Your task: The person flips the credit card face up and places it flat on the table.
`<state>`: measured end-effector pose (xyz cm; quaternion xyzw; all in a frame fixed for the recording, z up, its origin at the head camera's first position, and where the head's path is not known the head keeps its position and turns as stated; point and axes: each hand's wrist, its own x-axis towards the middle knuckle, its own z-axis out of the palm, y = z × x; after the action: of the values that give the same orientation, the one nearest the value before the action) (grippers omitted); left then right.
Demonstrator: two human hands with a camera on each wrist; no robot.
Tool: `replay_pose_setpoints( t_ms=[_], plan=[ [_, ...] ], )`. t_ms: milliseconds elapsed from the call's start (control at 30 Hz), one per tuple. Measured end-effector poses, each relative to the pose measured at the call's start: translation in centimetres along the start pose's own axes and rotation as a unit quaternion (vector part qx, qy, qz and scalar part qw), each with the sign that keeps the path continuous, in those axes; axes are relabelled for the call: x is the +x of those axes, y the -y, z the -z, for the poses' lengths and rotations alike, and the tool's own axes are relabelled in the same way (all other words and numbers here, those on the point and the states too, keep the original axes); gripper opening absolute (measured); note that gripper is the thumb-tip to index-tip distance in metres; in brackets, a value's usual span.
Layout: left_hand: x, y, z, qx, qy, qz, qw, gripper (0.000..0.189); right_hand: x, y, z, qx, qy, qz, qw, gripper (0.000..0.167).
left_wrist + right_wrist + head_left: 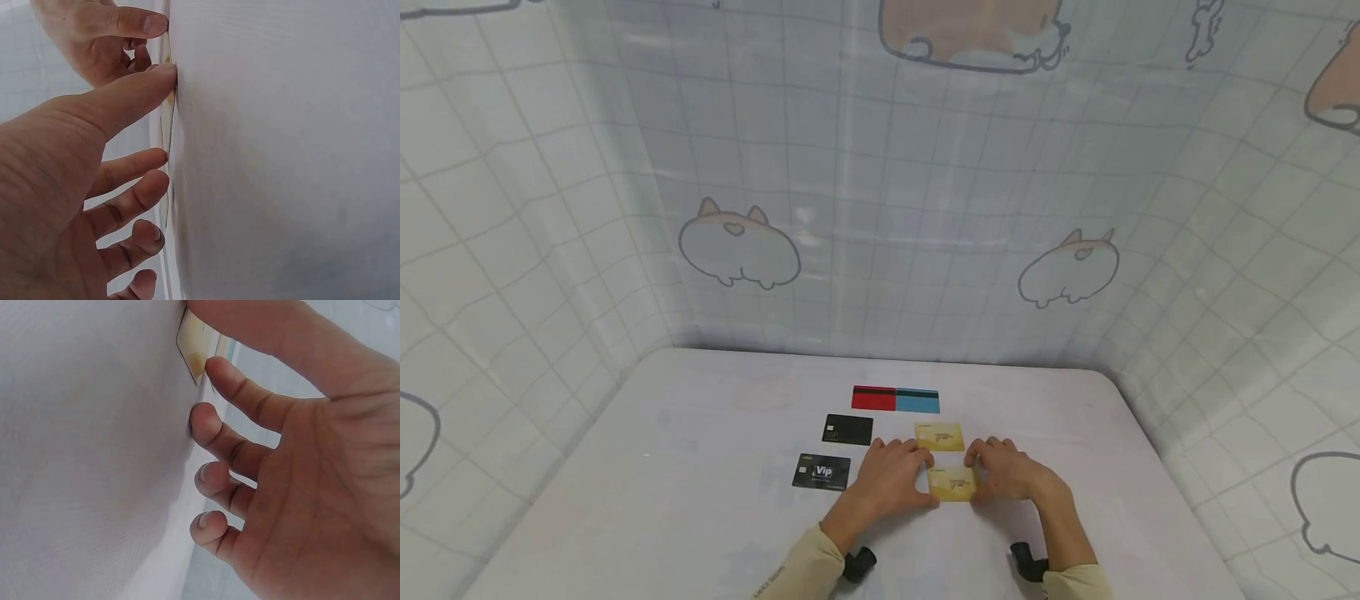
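A gold card point(952, 484) lies on the white tabletop between both hands. My left hand point(890, 477) holds its left side, thumb at the near corner and index finger at the far one. On the right side my right hand point(1006, 471) holds the card likewise with thumb and index finger. In the right wrist view a corner of a gold card point(195, 353) shows between thumb and index finger; the other fingers point(206, 422) are loosely bent. Just beyond lies a second gold card point(939, 436), near both hands' fingertips.
A black VIP card point(822, 472) and another black card point(847, 429) lie left of the gold ones. Farther back, a red card point(873, 398) and a blue card point(917, 401) lie side by side. A patterned curtain point(880, 208) encloses the table point(647, 483) behind and beside.
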<state>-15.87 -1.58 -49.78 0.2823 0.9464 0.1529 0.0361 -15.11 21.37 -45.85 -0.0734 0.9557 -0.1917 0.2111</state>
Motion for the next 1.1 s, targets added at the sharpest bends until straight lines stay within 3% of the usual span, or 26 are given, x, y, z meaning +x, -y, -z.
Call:
replay_pose_setpoints(
  t_ms=[1100],
  plan=[
    [-0.01,0.22,0.30,0.002,0.003,-0.005,1.0000,0.047,0.47,0.14,-0.05,0.000,0.001,-0.009,1.0000,0.046]
  ],
)
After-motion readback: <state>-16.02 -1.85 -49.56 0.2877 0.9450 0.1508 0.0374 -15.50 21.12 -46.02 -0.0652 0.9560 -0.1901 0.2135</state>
